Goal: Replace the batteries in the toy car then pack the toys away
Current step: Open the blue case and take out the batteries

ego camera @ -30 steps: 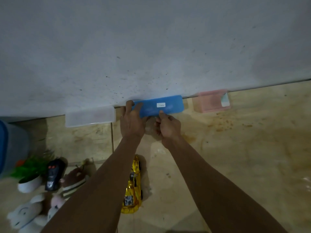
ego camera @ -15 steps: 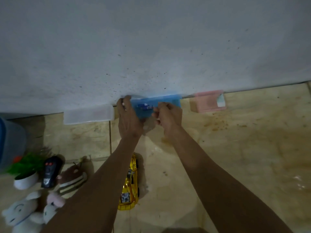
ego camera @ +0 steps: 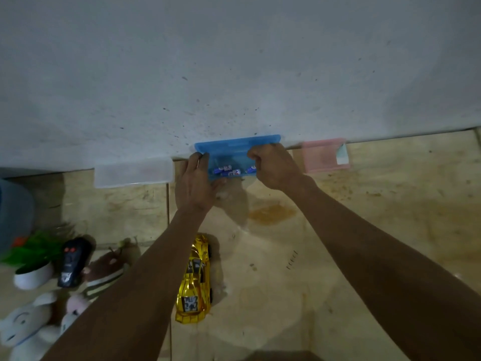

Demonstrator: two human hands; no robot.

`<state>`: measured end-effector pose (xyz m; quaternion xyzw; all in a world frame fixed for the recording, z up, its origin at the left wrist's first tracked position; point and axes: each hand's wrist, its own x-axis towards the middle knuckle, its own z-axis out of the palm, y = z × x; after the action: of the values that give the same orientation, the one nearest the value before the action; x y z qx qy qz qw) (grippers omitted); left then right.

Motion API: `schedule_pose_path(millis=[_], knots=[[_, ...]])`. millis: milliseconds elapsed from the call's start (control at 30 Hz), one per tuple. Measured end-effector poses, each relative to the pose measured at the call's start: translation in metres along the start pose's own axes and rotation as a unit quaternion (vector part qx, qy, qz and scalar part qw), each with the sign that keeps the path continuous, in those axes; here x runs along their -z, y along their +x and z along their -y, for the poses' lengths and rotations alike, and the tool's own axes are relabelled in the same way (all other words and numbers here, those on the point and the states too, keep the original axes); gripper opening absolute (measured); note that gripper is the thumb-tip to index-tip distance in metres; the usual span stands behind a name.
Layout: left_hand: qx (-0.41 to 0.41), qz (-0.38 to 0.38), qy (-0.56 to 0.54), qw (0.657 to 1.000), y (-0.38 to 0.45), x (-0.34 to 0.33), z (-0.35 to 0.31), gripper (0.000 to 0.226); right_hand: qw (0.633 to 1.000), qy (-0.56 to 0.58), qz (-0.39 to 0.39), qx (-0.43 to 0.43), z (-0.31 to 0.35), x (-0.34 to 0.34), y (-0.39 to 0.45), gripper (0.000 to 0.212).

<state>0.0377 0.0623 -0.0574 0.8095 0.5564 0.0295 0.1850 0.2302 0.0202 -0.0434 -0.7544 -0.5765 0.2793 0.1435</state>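
A blue plastic box point(ego camera: 229, 148) stands on the floor against the wall, its lid tipped up and back. Inside lie several small blue-and-white batteries point(ego camera: 231, 171). My left hand point(ego camera: 195, 182) holds the box's left end, fingers along its side. My right hand point(ego camera: 273, 165) grips the right part of the box, fingers curled over its edge. A shiny yellow toy car point(ego camera: 194, 280) lies on the tiles between my forearms, nose toward the wall. A black remote control point(ego camera: 73, 261) with red buttons lies at the left.
A clear box point(ego camera: 132, 173) and a pink box point(ego camera: 325, 155) flank the blue one along the wall. At the left are a grey bin point(ego camera: 14, 212), a potted green plant point(ego camera: 31, 264), a brown plush point(ego camera: 104, 269) and white plush toys point(ego camera: 23, 327).
The blue box's lid, flat and closed a second ago, has swung up against the wall, and the batteries inside show. Both hands stayed at the box's ends.
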Motion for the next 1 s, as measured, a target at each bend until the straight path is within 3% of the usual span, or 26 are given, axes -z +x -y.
schedule_pose_path(millis=[233,400,533,700,1000], knots=[[0.016,0.008,-0.011,1.000,0.002,-0.001,-0.002,0.076,0.997,-0.054,-0.021,0.043,0.006,-0.036,-0.010,0.036],[0.017,-0.001,-0.017,1.000,0.003,-0.004,0.002,0.077,0.996,-0.080,-0.045,0.022,0.003,-0.055,-0.013,0.032],[0.014,-0.008,-0.022,1.000,0.003,-0.005,0.001,0.076,0.992,-0.114,-0.049,0.017,0.005,-0.058,-0.013,0.040],[0.006,-0.016,-0.022,1.000,0.001,-0.006,0.003,0.068,0.985,-0.124,-0.111,0.036,0.018,-0.062,-0.010,0.041],[-0.023,-0.026,-0.038,0.999,0.004,-0.009,0.012,0.067,0.985,-0.141,-0.067,0.074,0.028,-0.069,0.001,0.036]])
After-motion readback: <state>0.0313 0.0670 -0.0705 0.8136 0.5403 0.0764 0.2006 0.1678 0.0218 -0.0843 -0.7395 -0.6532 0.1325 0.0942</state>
